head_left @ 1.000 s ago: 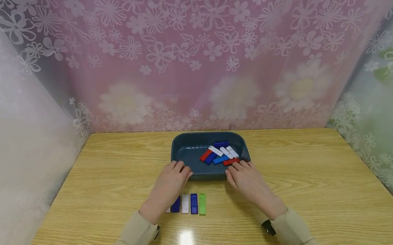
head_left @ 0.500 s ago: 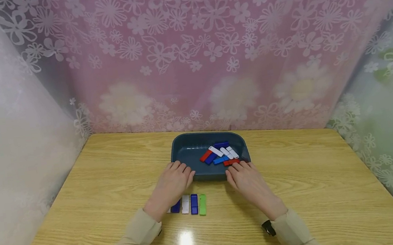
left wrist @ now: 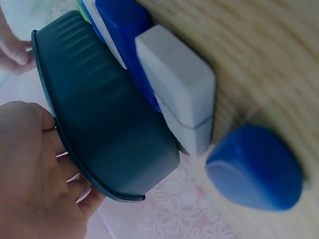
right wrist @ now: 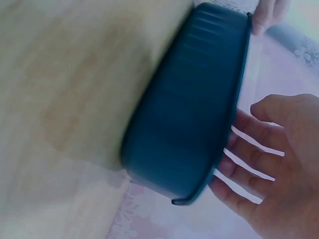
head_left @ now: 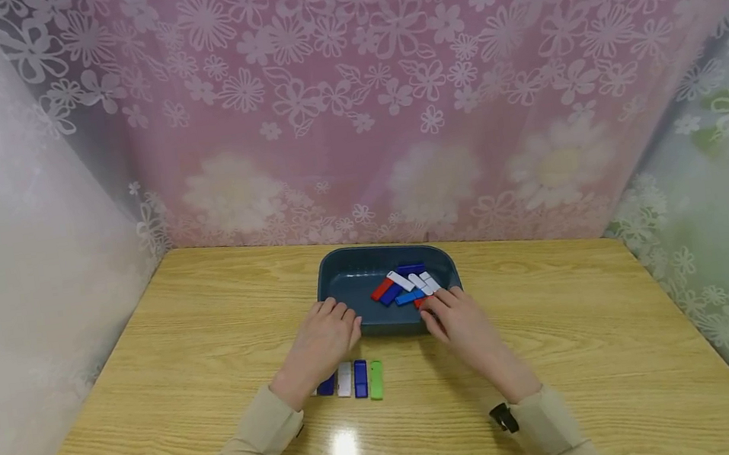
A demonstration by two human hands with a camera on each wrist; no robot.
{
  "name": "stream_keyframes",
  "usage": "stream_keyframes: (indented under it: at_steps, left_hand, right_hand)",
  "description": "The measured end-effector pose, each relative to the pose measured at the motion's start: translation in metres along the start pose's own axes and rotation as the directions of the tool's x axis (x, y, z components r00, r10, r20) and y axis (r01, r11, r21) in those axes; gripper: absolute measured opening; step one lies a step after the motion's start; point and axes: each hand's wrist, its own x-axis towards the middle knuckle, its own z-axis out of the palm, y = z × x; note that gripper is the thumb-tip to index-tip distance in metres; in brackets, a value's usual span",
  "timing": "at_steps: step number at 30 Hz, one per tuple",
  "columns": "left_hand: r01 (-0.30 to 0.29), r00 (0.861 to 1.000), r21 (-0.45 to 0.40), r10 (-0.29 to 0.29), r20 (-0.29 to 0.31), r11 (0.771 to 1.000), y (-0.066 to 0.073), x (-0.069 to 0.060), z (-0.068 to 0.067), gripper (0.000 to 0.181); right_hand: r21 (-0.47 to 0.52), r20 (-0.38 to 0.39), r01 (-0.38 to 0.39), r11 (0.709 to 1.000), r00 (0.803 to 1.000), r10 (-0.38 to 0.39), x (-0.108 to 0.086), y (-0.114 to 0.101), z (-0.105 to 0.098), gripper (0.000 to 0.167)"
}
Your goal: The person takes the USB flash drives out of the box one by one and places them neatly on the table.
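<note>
A dark teal tray (head_left: 342,280) rests on the table in the head view. On its right side lie several capped sticks that look like USB flash drives, among them a red one (head_left: 382,289), a white one (head_left: 401,280) and a light blue one (head_left: 408,298). My left hand (head_left: 317,341) grips the near left rim, its thumb on the outer side in the left wrist view. Over the near right rim reach the fingers of my right hand (head_left: 468,331), close to a red stick; in the right wrist view the thumb stands apart from the tray wall (right wrist: 184,109).
In front of the tray is a row of similar sticks, with a green one (head_left: 375,380), a dark blue one (head_left: 360,379) and a white one (head_left: 345,380). My left forearm covers part of it. A pink floral curtain (head_left: 349,106) hangs behind the wooden table (head_left: 595,351).
My right hand has shifted slightly forward and inward over the rim, now partly covering the near red stick. My left hand slid a little to the right along the rim earlier.
</note>
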Motion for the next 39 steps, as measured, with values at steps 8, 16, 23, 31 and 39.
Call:
stream_keyframes:
  at_steps: [8, 16, 23, 31, 39]
  left_hand:
    - [0.021, 1.000, -0.024, -0.021, 0.009, 0.999, -0.001, 0.000, -0.001, 0.021]
    - [0.024, 0.999, -0.005, -0.023, 0.049, 1.000, 0.001, 0.001, -0.004, 0.025]
    - [0.023, 0.999, -0.004, -0.023, 0.032, 1.000, 0.003, 0.002, -0.006, 0.024]
    - [0.037, 0.998, 0.003, -0.038, 0.059, 0.999, 0.003, 0.004, -0.002, 0.022]
    - [0.056, 0.994, -0.002, -0.056, 0.096, 0.998, 0.004, 0.003, -0.003, 0.023]
  right_hand:
    - [0.010, 0.018, -0.034, 0.999, 0.999, 0.034, 0.022, 0.008, -0.016, 0.007]
    - [0.015, 0.202, -0.086, 0.996, 0.976, 0.081, 0.050, 0.013, -0.012, 0.013]
    - [-0.005, 0.396, -0.169, 0.986, 0.905, 0.157, 0.066, 0.022, 0.010, 0.017]
    - [-0.025, 0.479, -0.153, 0.988, 0.866, 0.146, 0.073, 0.029, 0.032, 0.017]
    - [-0.046, 0.468, -0.139, 0.989, 0.872, 0.144, 0.070, 0.030, 0.045, 0.014]
